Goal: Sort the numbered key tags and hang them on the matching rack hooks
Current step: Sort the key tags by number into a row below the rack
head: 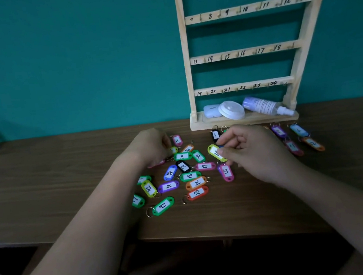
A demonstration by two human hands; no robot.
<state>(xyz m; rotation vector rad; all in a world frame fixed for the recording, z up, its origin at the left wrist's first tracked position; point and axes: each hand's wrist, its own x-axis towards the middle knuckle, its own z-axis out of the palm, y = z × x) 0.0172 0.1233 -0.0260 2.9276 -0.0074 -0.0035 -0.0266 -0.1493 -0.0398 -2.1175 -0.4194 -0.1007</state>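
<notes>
Several coloured numbered key tags (182, 176) lie scattered on the wooden table (43, 183) in front of me. My right hand (249, 151) pinches a yellow-green tag (215, 152) at the pile's right edge, just above a pink tag 13 (226, 171). My left hand (151, 147) is curled over the pile's upper left, fingertips at a small yellow tag (174, 150); whether it grips one is hidden. A black tag 1 (215, 135) lies near the rack base. The wooden rack (243, 53) stands against the wall, its numbered hooks 7 to 24 bare.
A few more tags (296, 138) lie in a separate group at the right, below the rack. The rack's bottom shelf holds a white case (211, 111), a round white lid (231, 110) and a spray bottle (266, 105). The table's front edge runs near my forearms.
</notes>
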